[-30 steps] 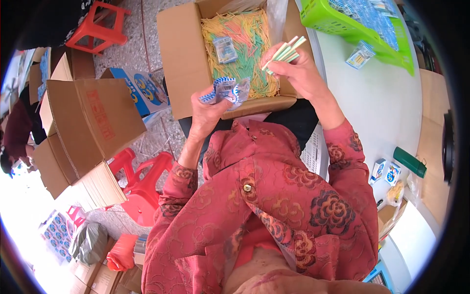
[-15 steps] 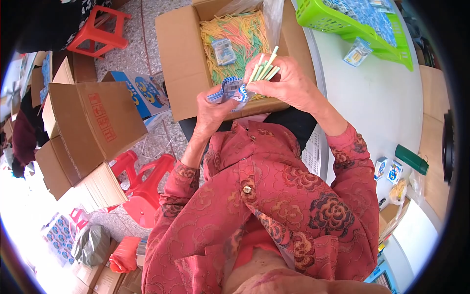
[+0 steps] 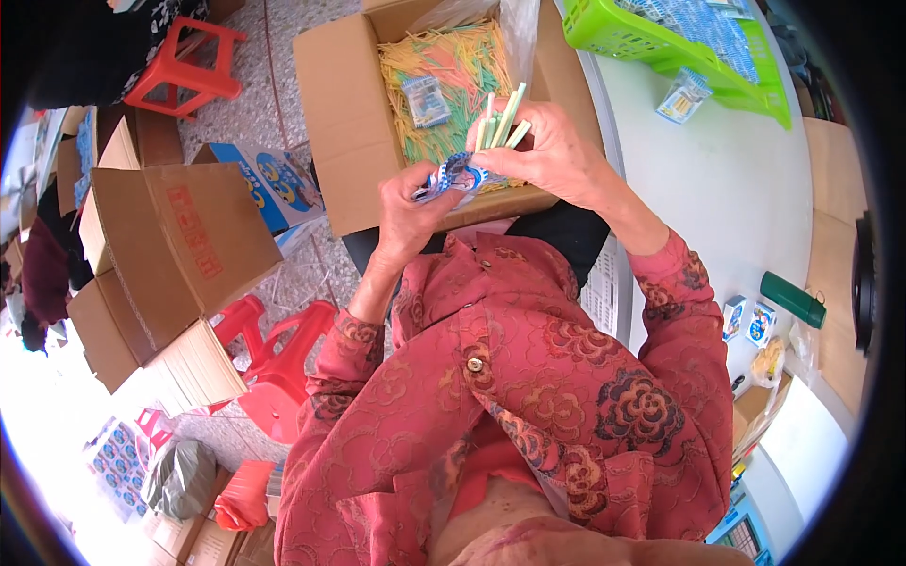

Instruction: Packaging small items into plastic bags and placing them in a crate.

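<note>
My left hand (image 3: 406,215) is closed on a small clear packet (image 3: 455,174) with a blue-and-white edge, its mouth facing my other hand. In my right hand (image 3: 559,156), the fingers pinch a small bundle of pale green sticks (image 3: 507,120), whose lower ends meet the packet's mouth. Whether those ends are inside is hidden by the fingers and the packet edge. Both hands are over the near rim of an open cardboard box (image 3: 342,123). Many thin yellow, green and pink sticks (image 3: 462,58) fill the box, and a filled packet (image 3: 427,102) lies on them.
A white table (image 3: 717,179) at the right bears a green basket (image 3: 651,47) of packets, one filled packet (image 3: 684,96) and a green bottle (image 3: 793,302). To the left are an open carton (image 3: 179,245), red stools (image 3: 278,377) and a blue printed box (image 3: 274,184).
My right hand has brought the bundle down to the packet's mouth, and the sticks stand more upright. My left hand has tilted the packet toward them.
</note>
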The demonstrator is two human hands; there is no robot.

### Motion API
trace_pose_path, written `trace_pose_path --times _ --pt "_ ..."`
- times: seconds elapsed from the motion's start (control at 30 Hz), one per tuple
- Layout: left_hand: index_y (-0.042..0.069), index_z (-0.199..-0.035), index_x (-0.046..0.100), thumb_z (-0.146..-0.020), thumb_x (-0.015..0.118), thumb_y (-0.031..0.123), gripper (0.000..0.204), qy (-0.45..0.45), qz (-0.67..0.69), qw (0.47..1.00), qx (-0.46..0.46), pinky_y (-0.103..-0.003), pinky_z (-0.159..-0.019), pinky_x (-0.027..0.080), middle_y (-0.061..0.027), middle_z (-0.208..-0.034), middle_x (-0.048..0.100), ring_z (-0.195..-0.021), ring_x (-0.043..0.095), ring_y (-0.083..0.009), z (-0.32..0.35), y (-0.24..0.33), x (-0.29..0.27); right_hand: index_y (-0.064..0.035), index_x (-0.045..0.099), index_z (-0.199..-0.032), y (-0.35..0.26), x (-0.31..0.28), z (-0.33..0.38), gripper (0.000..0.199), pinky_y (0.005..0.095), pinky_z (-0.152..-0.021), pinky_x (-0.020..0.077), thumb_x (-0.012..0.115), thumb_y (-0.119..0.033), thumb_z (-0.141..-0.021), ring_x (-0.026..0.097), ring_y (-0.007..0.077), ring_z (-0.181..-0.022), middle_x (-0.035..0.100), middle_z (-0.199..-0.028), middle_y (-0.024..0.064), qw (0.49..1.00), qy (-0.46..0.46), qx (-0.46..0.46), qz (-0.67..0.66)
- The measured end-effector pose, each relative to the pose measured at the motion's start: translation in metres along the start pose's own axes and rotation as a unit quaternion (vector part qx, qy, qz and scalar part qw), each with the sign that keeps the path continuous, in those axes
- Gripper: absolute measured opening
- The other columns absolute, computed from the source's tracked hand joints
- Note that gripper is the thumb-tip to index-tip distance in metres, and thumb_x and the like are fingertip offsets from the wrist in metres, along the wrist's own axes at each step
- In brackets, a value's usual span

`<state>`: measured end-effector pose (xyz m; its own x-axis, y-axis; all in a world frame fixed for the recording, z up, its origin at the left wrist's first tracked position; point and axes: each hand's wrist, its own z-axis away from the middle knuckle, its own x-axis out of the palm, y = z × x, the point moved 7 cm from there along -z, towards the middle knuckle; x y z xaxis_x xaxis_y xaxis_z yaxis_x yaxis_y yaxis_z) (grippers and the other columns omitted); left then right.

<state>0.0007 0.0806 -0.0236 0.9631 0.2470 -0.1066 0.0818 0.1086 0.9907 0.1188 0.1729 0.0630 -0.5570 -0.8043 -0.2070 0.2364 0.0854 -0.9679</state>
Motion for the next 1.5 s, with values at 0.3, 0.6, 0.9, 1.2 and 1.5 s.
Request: trace_pose_path --times 0.3,0.6,0.9,1.2,1.5 --pt "0.000 -0.086 0.065 -0.075 0.067 0.004 0.012 -0.001 0.112 0.993 -0.023 -0.020 -0.058 0.044 0.0018 -0.072 0.060 -0.065 0.052 -0.0036 0.000 0.021 0.009 -0.0025 0.058 -0.086 -0.007 -0.002 0.005 0.013 0.0227 -0.065 0.0421 0.066 -0.008 -0.078 0.051 0.0064 -0.072 0.056 -0.081 -0.0001 0.998 0.028 -0.052 0.011" --pt "-0.001 -0.095 0.065 -0.075 0.067 0.004 0.020 -0.018 0.185 0.981 -0.052 -0.023 -0.067 0.049 -0.0007 -0.081 0.064 -0.073 0.057 -0.0058 -0.002 0.019 0.019 -0.0015 0.060 -0.092 -0.026 -0.009 0.011 0.018 0.0267 -0.065 0.0441 0.064 -0.014 -0.080 0.055 0.0148 -0.074 0.059 -0.084 0.0058 0.990 0.046 -0.097 0.093" --pt "-0.002 -0.098 0.062 -0.074 0.070 0.003 0.025 -0.030 0.211 0.976 -0.037 -0.024 -0.072 0.048 -0.0024 -0.088 0.063 -0.078 0.057 -0.0081 -0.005 0.027 0.022 -0.0005 0.062 -0.097 -0.034 -0.018 0.014 0.023 0.0298 -0.076 0.0443 0.050 -0.018 -0.090 0.057 0.0212 -0.085 0.060 -0.092 0.0089 0.960 0.098 -0.206 0.160" --pt "-0.002 -0.105 0.059 -0.076 0.068 0.000 0.030 -0.038 0.236 0.971 -0.015 -0.027 -0.079 0.048 -0.0054 -0.098 0.063 -0.087 0.058 -0.0113 -0.006 0.031 0.016 -0.0009 0.053 -0.115 -0.001 -0.026 0.017 0.030 0.0250 -0.085 0.0397 0.051 -0.016 -0.089 0.051 0.0105 -0.093 0.056 -0.102 0.0033 0.993 0.061 -0.098 -0.027" --pt "-0.001 -0.108 0.058 -0.076 0.068 0.001 0.034 -0.030 0.249 0.968 -0.003 -0.027 -0.081 0.047 -0.0061 -0.100 0.062 -0.089 0.057 -0.0121 -0.009 0.041 0.018 0.0020 0.061 -0.100 0.007 -0.020 0.028 0.021 0.0229 -0.074 0.0433 0.061 -0.011 -0.084 0.053 0.0066 -0.081 0.061 -0.087 -0.0004 0.993 0.098 -0.061 0.013"
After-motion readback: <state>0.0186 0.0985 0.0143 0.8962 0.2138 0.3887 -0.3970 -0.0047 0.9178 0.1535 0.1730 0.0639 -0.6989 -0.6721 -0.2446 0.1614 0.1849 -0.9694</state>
